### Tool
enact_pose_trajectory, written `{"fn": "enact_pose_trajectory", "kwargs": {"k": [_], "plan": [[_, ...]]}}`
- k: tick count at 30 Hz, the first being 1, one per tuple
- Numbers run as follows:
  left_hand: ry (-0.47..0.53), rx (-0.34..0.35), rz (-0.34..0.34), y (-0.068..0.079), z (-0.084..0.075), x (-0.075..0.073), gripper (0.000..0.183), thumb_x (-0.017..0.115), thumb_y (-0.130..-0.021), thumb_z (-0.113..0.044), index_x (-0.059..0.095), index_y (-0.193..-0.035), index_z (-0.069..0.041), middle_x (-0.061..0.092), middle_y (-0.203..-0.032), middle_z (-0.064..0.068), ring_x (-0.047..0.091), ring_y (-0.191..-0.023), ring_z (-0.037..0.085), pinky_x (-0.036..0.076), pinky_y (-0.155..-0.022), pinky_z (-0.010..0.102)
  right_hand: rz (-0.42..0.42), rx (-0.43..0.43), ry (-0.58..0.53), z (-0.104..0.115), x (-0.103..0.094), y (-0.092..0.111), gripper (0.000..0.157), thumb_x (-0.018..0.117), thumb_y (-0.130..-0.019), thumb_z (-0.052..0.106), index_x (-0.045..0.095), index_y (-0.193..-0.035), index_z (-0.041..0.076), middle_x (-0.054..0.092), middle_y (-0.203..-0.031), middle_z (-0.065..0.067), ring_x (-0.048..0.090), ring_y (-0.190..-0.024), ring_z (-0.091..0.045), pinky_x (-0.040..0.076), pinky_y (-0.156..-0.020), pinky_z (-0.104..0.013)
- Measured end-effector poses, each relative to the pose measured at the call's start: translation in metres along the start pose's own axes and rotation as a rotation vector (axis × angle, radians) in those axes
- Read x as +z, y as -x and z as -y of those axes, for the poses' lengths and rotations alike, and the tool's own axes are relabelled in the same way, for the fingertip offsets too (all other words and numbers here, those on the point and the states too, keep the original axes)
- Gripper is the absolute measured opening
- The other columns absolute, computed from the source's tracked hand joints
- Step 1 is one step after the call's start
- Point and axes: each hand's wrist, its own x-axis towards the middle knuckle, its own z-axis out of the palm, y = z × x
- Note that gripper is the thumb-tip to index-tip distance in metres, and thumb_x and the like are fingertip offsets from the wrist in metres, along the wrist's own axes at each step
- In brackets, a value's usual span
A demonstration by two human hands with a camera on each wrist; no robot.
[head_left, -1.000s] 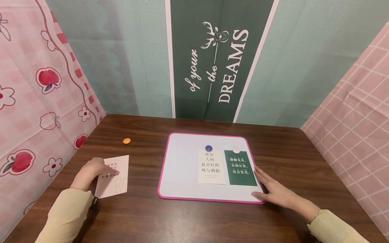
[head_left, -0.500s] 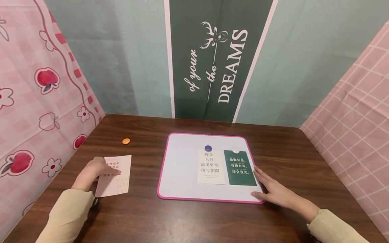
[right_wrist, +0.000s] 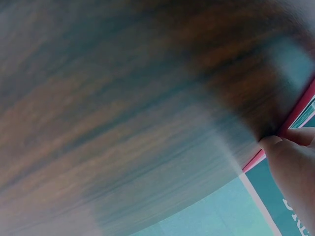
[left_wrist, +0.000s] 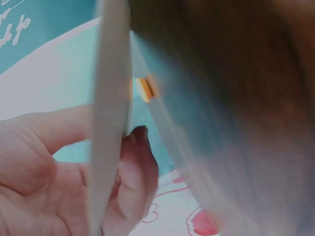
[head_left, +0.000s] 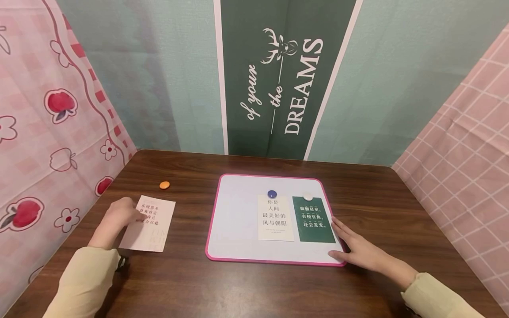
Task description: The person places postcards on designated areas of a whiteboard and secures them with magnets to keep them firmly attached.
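Note:
My left hand pinches a pale pink card printed with red Chinese characters, thumb on its face and fingers behind. In the left wrist view the card shows nearly edge-on, raised off the table. My right hand rests at the right edge of a pink-rimmed whiteboard, fingers extended along the rim and thumb over the lower corner. On the board lie a cream card under a blue round magnet and a dark green card under a white round magnet.
An orange round magnet lies on the brown wooden table, beyond the left hand. A green curtain hangs at the back edge. Patterned pink cloths stand at both sides.
The left hand has raised and turned the pink card, whose top has moved away from the body and whose lettering shows more fully. The right hand and whiteboard stay put.

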Motion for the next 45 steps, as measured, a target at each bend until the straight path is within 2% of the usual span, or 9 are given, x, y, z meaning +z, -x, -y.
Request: {"fn": "enact_pose_trajectory", "kwargs": {"k": [7,14,19,25,34,45], "plan": [[0.036,0.023,-0.052,-0.001,-0.01,-0.006,0.029,0.071,-0.071,-0.015,0.059,-0.084,0.008,0.056,-0.074,0.017,0.049,-0.07,0.029,0.04,-0.059,0.034,0.0,0.006,-0.013,-0.002,0.001,-0.001,0.085,0.062,-0.079,0.051,0.033,-0.136,-0.006,0.027,-0.145,-0.02,0.039,-0.124,-0.036,0.039,-0.092,-0.052],[0.105,0.115,-0.095,0.006,-0.025,-0.009,0.019,0.069,-0.071,-0.011,0.063,-0.076,0.006,0.058,-0.067,0.01,0.05,-0.064,0.023,0.039,-0.053,0.03,0.016,0.02,-0.013,-0.002,0.001,-0.001,0.086,0.061,-0.079,0.052,0.033,-0.137,-0.006,0.025,-0.146,-0.019,0.038,-0.125,-0.035,0.038,-0.092,-0.053],[0.106,0.153,-0.126,0.008,-0.037,-0.01,0.021,0.07,-0.071,-0.012,0.063,-0.077,0.007,0.059,-0.067,0.01,0.049,-0.065,0.023,0.038,-0.054,0.03,0.015,0.016,-0.012,-0.002,0.001,-0.001,0.086,0.061,-0.079,0.051,0.033,-0.137,-0.006,0.025,-0.146,-0.019,0.038,-0.125,-0.036,0.039,-0.092,-0.052],[0.086,0.152,-0.132,0.006,-0.052,-0.011,0.024,0.072,-0.072,-0.016,0.063,-0.078,0.005,0.057,-0.069,0.011,0.049,-0.069,0.026,0.039,-0.06,0.033,0.007,0.01,-0.011,-0.003,0.003,-0.002,0.086,0.061,-0.079,0.051,0.033,-0.136,-0.007,0.026,-0.145,-0.02,0.038,-0.124,-0.036,0.038,-0.092,-0.053],[0.144,0.149,-0.147,0.001,-0.073,-0.008,0.024,0.071,-0.073,-0.015,0.059,-0.079,0.005,0.055,-0.071,0.011,0.048,-0.069,0.024,0.038,-0.057,0.028,0.012,0.022,-0.02,-0.004,0.002,-0.001,0.087,0.062,-0.079,0.051,0.032,-0.137,-0.007,0.025,-0.146,-0.02,0.037,-0.125,-0.036,0.037,-0.093,-0.054],[0.164,0.18,-0.156,-0.005,-0.091,-0.004,0.03,0.071,-0.075,-0.016,0.061,-0.089,0.009,0.058,-0.076,0.013,0.051,-0.072,0.024,0.041,-0.061,0.031,0.018,0.027,-0.015,-0.004,0.005,-0.002,0.087,0.062,-0.079,0.052,0.032,-0.137,-0.006,0.025,-0.146,-0.019,0.037,-0.126,-0.035,0.037,-0.093,-0.053]]}}
